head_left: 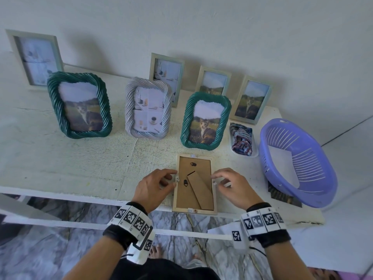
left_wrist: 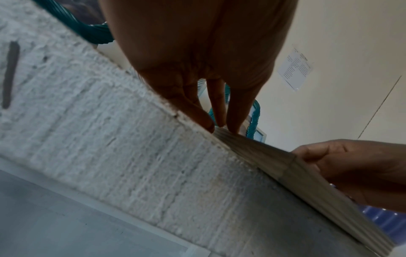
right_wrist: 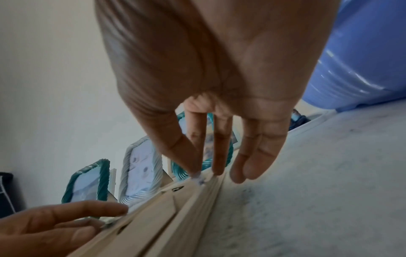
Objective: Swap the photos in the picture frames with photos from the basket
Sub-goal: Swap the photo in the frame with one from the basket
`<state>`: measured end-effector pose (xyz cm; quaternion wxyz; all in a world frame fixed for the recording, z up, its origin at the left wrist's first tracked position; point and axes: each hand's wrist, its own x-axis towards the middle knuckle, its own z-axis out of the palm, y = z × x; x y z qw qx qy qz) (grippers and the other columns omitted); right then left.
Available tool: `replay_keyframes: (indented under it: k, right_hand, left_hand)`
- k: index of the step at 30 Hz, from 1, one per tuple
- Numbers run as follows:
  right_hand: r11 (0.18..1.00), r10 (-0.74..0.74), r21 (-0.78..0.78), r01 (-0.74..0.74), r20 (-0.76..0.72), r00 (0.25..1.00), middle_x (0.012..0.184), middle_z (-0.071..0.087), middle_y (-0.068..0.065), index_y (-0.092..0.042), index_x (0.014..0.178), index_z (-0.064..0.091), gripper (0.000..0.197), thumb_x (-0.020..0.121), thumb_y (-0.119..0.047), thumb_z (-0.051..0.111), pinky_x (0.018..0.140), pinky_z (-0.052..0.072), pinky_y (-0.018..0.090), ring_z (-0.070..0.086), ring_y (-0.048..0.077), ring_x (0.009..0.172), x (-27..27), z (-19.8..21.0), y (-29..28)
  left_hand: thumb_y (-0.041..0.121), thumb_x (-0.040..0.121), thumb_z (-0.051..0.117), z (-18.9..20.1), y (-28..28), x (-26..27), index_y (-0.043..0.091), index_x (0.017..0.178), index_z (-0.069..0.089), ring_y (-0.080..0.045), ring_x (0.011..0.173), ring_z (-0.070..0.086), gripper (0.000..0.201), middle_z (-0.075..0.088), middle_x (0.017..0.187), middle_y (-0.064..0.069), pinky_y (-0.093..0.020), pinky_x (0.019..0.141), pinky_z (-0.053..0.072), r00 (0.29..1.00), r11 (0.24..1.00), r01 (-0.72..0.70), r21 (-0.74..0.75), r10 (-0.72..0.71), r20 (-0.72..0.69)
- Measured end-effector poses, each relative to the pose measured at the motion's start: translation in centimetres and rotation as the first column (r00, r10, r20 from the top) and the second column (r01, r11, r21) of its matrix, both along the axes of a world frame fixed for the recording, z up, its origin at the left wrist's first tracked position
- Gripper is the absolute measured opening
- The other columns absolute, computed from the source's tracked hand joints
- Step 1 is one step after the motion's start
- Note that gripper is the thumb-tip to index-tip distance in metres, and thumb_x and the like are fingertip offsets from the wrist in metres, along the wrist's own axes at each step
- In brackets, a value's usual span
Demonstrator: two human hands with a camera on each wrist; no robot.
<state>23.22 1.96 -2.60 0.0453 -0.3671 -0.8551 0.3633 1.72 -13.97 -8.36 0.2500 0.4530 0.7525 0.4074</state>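
A light wooden picture frame point(head_left: 181, 199) lies face down at the table's front edge, its brown cardboard back and fold-out stand point(head_left: 198, 188) facing up. My left hand point(head_left: 175, 178) pinches the small metal tab on the frame's left rail between thumb and forefinger. My right hand point(head_left: 215, 179) pinches the matching tab on the right rail; in the right wrist view its thumb and forefinger tips meet on the tab point(right_wrist: 198, 179). The purple basket point(head_left: 314, 190) stands at the right with a white photo sheet point(head_left: 282, 164) inside. The left wrist view shows my fingers point(left_wrist: 236, 118) on the frame's edge point(left_wrist: 307, 173).
Several framed photos stand behind: green rope frames point(head_left: 204, 122) point(head_left: 79, 106), a grey rope frame point(head_left: 148, 112) and pale wooden ones along the wall. A small tray with striped cloth point(head_left: 242, 141) sits beside the basket. A dark print point(head_left: 282, 196) lies under the basket.
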Motion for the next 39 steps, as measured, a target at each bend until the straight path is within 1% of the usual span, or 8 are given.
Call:
replay_keyframes:
  k: [4,7,11,15,20,24,28,39]
  right_hand:
    - [0.991,0.132,-0.012,-0.132,0.012,0.991,0.116,0.058,-0.009,-0.021,0.101,0.073,0.027,0.085,-0.001,0.064,0.074,0.040,0.007,0.054,-0.006,0.088,0.6,0.0,1.5]
    - [0.984,0.174,-0.030,-0.174,-0.011,0.985,0.119,0.057,-0.016,-0.027,0.103,0.072,0.034,0.084,0.000,0.064,0.076,0.043,0.011,0.056,-0.002,0.088,0.9,-0.3,2.3]
    - [0.984,0.175,-0.011,-0.176,-0.044,0.984,0.114,0.062,-0.012,-0.021,0.101,0.074,0.019,0.084,-0.012,0.072,0.076,0.043,0.010,0.055,-0.008,0.092,0.6,-0.5,2.8]
    - [0.984,0.176,0.036,-0.176,-0.005,0.984,0.103,0.059,-0.013,-0.028,0.085,0.070,0.014,0.077,-0.023,0.080,0.075,0.041,0.014,0.054,-0.002,0.089,-0.3,-0.8,2.9]
    - [0.986,0.114,0.115,-0.120,0.058,0.992,0.093,0.050,-0.017,-0.023,0.077,0.061,0.020,0.075,-0.034,0.079,0.078,0.044,0.028,0.050,0.009,0.089,-1.3,-1.8,2.5]
    - [0.989,0.079,0.123,-0.086,0.062,0.995,0.088,0.053,-0.010,-0.023,0.077,0.058,0.021,0.078,-0.032,0.077,0.071,0.037,0.027,0.049,0.012,0.085,-1.4,-2.3,2.2]
    - [0.991,0.067,0.111,-0.072,0.044,0.997,0.086,0.055,-0.007,-0.023,0.077,0.057,0.021,0.079,-0.031,0.076,0.067,0.034,0.025,0.050,0.013,0.082,-1.3,-2.6,2.1]
    - [0.995,0.048,0.091,-0.050,0.032,0.998,0.087,0.056,-0.007,-0.021,0.079,0.058,0.020,0.080,-0.031,0.075,0.070,0.035,0.025,0.051,0.015,0.084,-1.2,-2.6,1.9]
  left_hand:
    - [0.030,0.087,0.070,-0.1,0.0,-0.1,0.036,0.113,0.066,-0.002,0.082,0.062,0.027,0.065,0.094,0.013,-0.026,0.074,0.054,1.000,1.000,-0.001,0.000,0.001,0.012]
    - [0.031,0.087,0.070,-0.1,0.0,-0.2,0.038,0.113,0.066,0.001,0.083,0.062,0.027,0.065,0.094,0.015,-0.025,0.075,0.055,1.000,1.000,-0.002,-0.012,0.002,0.020]
    - [0.029,0.088,0.070,-0.1,0.1,-0.2,0.038,0.113,0.066,0.000,0.082,0.062,0.028,0.065,0.095,0.014,-0.027,0.075,0.055,1.000,1.000,0.000,-0.002,0.000,0.019]
    - [0.025,0.088,0.070,0.1,0.1,-0.2,0.037,0.115,0.066,-0.002,0.083,0.063,0.030,0.065,0.096,0.012,-0.029,0.075,0.056,1.000,1.000,0.019,0.011,-0.019,0.011]
    - [0.027,0.089,0.069,0.2,0.1,-0.3,0.037,0.117,0.066,-0.001,0.083,0.062,0.030,0.064,0.097,0.013,-0.029,0.075,0.056,1.000,1.000,0.025,0.003,-0.025,-0.003]
    - [0.032,0.090,0.066,0.5,0.2,0.0,0.037,0.120,0.066,0.005,0.078,0.060,0.031,0.060,0.097,0.015,-0.023,0.071,0.053,0.998,0.999,0.030,-0.028,-0.032,-0.060]
    - [0.050,0.080,0.067,1.0,0.8,0.3,0.037,0.114,0.068,0.005,0.083,0.059,0.036,0.056,0.094,0.018,-0.024,0.073,0.051,0.998,0.999,0.023,-0.029,-0.025,-0.065]
    - [0.030,0.084,0.073,0.8,1.6,0.7,0.041,0.089,0.074,-0.002,0.083,0.059,0.012,0.059,0.094,0.008,-0.023,0.073,0.049,1.000,1.000,-0.024,-0.008,0.024,-0.008]
